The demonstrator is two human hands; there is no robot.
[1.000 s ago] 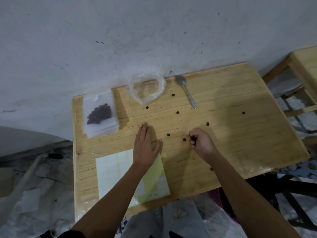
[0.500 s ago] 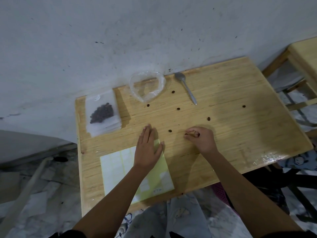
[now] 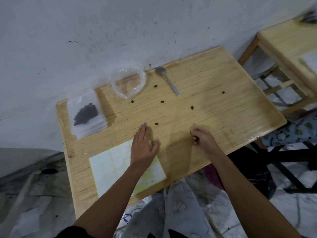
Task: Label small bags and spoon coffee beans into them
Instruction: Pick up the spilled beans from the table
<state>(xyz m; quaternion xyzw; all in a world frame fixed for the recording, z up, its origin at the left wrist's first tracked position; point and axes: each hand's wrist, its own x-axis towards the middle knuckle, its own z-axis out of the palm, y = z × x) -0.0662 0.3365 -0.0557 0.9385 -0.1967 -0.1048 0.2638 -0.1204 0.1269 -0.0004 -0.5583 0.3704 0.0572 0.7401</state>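
Loose coffee beans [image 3: 156, 123] lay scattered mid-table [image 3: 223, 121], and a filled bag [image 3: 85, 114] sat on the stack at far left. The right hand [image 3: 204, 140], fingers curled, pinched what looked like a bean or two. The left hand [image 3: 143, 146] rested flat on the label sheet [image 3: 109, 165]. This was probably the picking up of spills; the next move called for reaching left to the nearest bean.

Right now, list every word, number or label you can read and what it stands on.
Too blurred to read: a small dark marking at the near right corner of the label sheet.
No print shows on the bag of beans.
Nothing else carries text.
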